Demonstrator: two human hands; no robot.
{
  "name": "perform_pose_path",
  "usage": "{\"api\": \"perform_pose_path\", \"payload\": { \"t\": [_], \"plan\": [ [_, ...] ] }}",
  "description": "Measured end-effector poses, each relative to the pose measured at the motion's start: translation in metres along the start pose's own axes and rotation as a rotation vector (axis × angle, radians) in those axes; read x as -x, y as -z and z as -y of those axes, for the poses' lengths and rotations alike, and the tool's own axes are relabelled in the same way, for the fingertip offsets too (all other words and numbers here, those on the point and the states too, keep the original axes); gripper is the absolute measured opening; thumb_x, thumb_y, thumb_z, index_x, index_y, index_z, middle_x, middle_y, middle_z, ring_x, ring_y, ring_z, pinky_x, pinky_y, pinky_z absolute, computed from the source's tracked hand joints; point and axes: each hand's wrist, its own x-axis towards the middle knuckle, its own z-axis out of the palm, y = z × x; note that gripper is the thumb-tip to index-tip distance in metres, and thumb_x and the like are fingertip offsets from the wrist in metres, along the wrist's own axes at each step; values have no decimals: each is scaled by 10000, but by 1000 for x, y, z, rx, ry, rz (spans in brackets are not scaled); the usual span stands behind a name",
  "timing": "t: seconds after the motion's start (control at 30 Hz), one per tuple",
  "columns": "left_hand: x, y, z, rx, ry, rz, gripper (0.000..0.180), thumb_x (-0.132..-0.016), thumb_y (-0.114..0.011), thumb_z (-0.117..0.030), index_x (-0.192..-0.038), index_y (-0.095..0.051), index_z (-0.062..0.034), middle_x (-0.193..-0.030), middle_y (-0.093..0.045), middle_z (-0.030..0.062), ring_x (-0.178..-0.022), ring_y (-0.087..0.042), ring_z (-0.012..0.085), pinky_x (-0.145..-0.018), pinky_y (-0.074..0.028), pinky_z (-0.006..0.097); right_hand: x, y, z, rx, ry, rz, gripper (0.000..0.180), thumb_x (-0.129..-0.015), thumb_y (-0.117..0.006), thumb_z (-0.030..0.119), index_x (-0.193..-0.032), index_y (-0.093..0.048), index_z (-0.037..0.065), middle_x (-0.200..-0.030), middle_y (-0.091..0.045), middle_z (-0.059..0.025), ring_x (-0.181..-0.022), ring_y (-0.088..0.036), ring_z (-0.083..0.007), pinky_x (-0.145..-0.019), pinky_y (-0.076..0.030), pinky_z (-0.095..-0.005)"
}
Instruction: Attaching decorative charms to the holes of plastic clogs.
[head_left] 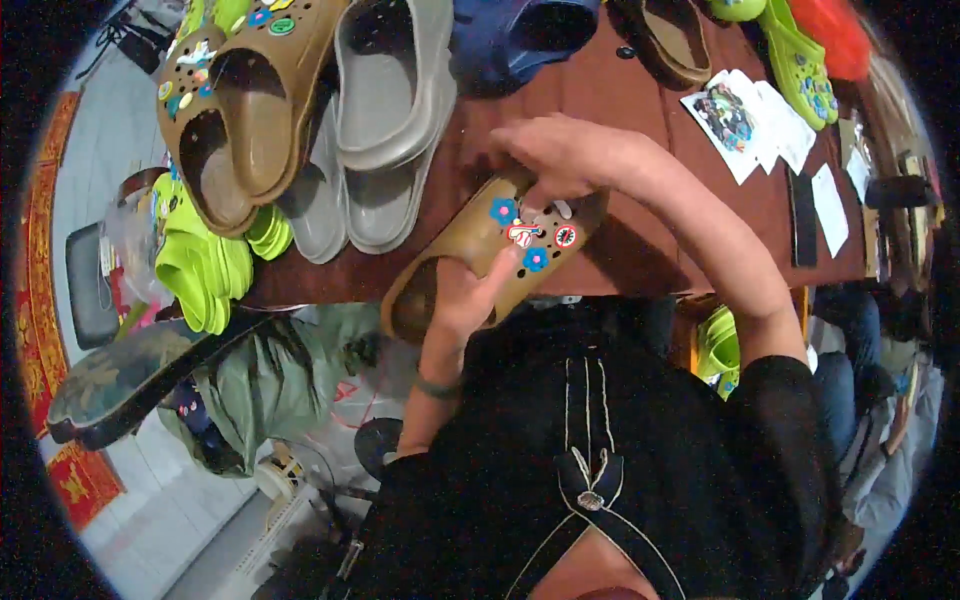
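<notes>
My left hand [468, 292] grips a tan-brown clog [470, 250] from below at the near edge of the dark red table [630, 250]. Small charms stud the clog's top: two blue flowers and red-and-white round ones. My right hand [555, 160] reaches in from the right, its fingertips pinched on a small charm pressed against the clog's upper. Whether that charm is seated in a hole I cannot tell.
Two brown clogs with charms [240, 110] and grey clogs [385, 120] lie at the table's left, a blue clog [520, 35] behind. Lime-green clogs [205, 260] hang at the left edge. White sticker sheets [755, 120] lie on the right. A camouflage-patterned chair [130, 370] stands below left.
</notes>
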Motion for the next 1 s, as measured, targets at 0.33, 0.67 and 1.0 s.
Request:
{"api": "perform_pose_path", "payload": {
  "t": [0.33, 0.67, 1.0],
  "plan": [
    [0, 6, 3, -273, -65, 26, 310, -839, -654, -75, -1127, -588, 16, -1036, -644, 62, -950, -596, 138, -842, -473, 300, 4, -16, 3, -61, -77, -38, 582, -608, -769, 145, -1142, -546, 83, -1014, -647, -140, -993, -597, -352, -815, -490, -443],
    [-2, 3, 3, -1, 24, 21, 315, -838, -652, -65, -1130, -588, 36, -1048, -643, 49, -914, -608, 120, -809, -490, 288, 8, -1, -22, -386, 16, 199, 527, -651, -796, 153, -1111, -565, 39, -929, -665, -114, -854, -633, -218, -759, -488, -353],
    [-1, 1, 3, 37, 22, 3, 324, -839, -653, -76, -1143, -587, 15, -1038, -643, 51, -933, -600, 126, -821, -482, 291, -1, 0, -13, -217, -67, 307, 653, -662, -779, 179, -1247, -525, 39, -1080, -661, -140, -950, -640, -271, -857, -490, -369]
  ]
}}
